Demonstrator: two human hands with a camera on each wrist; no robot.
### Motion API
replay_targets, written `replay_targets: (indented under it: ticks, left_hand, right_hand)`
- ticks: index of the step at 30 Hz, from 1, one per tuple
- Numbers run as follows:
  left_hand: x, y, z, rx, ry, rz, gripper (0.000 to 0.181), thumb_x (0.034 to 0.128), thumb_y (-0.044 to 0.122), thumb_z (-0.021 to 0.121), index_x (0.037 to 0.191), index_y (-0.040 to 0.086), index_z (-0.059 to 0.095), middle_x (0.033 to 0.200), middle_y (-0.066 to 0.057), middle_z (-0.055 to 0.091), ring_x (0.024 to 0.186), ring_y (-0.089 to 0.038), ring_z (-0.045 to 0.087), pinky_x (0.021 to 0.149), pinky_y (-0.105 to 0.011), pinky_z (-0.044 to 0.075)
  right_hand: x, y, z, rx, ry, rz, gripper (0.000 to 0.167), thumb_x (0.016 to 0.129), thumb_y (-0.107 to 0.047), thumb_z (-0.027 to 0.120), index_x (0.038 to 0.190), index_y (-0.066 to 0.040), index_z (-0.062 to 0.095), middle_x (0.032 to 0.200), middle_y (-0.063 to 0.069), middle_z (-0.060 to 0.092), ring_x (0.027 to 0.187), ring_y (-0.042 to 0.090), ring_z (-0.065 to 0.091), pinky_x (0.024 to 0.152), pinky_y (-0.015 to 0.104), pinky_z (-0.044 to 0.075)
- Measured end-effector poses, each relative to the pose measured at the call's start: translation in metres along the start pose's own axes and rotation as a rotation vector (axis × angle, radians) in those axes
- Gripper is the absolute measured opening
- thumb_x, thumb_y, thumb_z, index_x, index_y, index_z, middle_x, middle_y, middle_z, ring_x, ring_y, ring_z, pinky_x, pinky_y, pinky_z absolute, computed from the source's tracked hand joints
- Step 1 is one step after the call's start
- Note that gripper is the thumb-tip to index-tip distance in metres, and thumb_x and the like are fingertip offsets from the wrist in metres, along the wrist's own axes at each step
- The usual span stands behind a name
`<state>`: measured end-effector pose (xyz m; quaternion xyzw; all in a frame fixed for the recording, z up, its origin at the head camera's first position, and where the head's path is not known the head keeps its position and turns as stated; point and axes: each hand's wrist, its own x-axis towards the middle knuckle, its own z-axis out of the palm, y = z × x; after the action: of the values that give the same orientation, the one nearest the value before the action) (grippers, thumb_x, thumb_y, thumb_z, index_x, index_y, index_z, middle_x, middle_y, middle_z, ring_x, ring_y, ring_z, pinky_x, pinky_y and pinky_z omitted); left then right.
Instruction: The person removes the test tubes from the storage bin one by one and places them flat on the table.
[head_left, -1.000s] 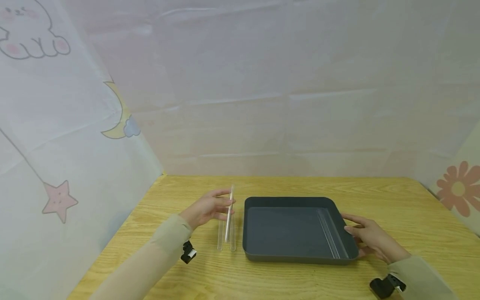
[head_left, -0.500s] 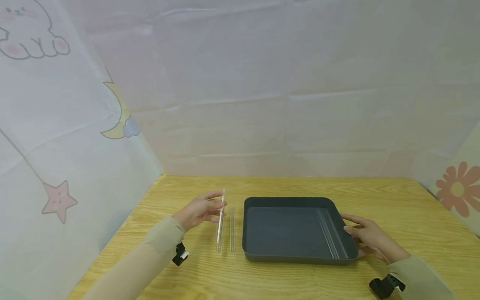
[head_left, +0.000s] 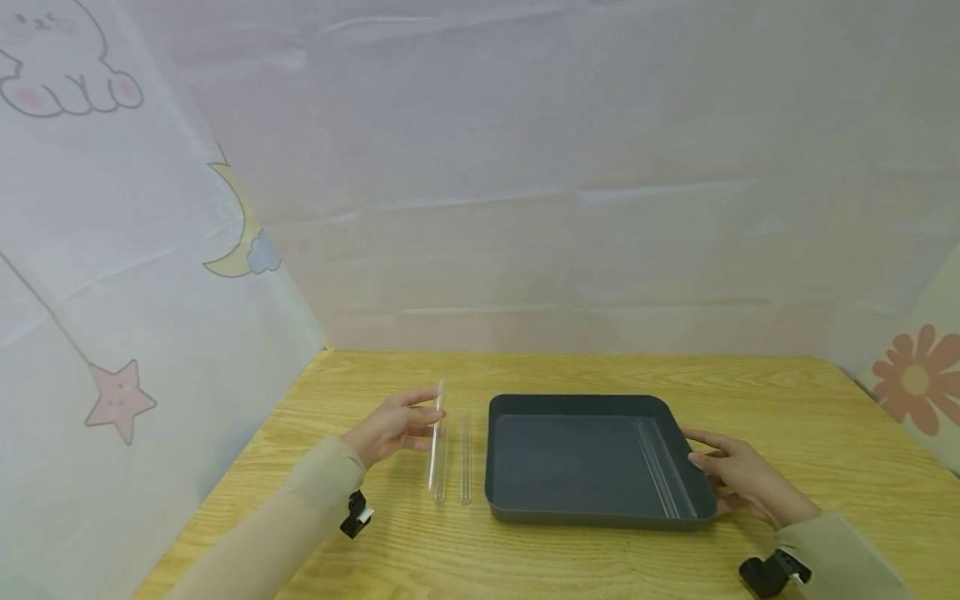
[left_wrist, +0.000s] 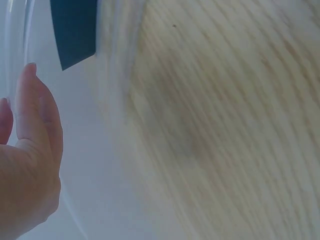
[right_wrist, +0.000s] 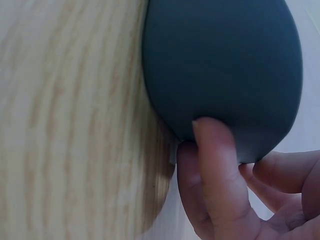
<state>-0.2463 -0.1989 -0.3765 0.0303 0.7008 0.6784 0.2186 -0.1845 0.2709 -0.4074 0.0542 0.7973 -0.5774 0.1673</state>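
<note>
My left hand (head_left: 393,429) pinches a long clear tube (head_left: 433,467), tilted with its upper end away from me. Close by its lower end, a second clear tube (head_left: 441,483) stands out on the table, partly overlapped by the held one. A third clear tube (head_left: 466,462) lies just to the right. The dark grey tray (head_left: 562,467) sits right of these, with clear tubes (head_left: 656,467) lying along its right side. On the tray's right wall, my right hand (head_left: 742,475) grips the rim; the right wrist view has a finger (right_wrist: 217,170) against the grey wall.
The wooden table (head_left: 570,567) extends around the tray on every side. A printed cloth backdrop (head_left: 562,208) rises behind the table and along its left. Dark wrist cameras (head_left: 356,514) sit beneath both sleeves.
My left hand has carried the held tube leftward, away from the tray, and slightly lowered it. The right hand and the tray have stayed put.
</note>
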Motion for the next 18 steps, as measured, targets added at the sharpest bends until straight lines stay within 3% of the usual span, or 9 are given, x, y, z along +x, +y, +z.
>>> replay_targets:
  ticks: [7,15,18]
  left_hand:
    - [0.001,-0.008,-0.005,0.017,0.026,-0.017,0.059,0.1002,0.006,0.054,0.152,-0.001,0.025,0.144,-0.030,0.039,0.112,-0.037,0.060,0.065,-0.023,0.058]
    - [0.002,-0.019,-0.011,0.032,0.085,-0.038,0.059,0.0990,0.007,0.056,0.150,-0.002,0.029,0.141,-0.028,0.044,0.109,-0.035,0.061,0.065,-0.023,0.058]
    - [0.004,-0.023,-0.013,0.047,0.106,-0.040,0.059,0.0984,0.007,0.057,0.149,-0.003,0.030,0.139,-0.028,0.046,0.103,-0.031,0.063,0.066,-0.025,0.058]
  right_hand:
    - [0.000,0.001,0.000,0.008,0.000,0.001,0.058,0.105,-0.007,0.044,0.153,0.003,0.014,0.102,0.016,0.055,0.059,0.016,0.049,0.056,0.041,0.055]
    - [0.000,0.001,0.000,0.005,0.002,-0.008,0.058,0.105,-0.008,0.044,0.153,0.003,0.014,0.103,0.016,0.055,0.062,0.019,0.055,0.058,0.043,0.057]
    - [0.000,0.001,0.000,0.009,0.004,0.002,0.058,0.104,-0.008,0.043,0.154,0.002,0.014,0.101,0.015,0.055,0.058,0.016,0.049,0.056,0.040,0.056]
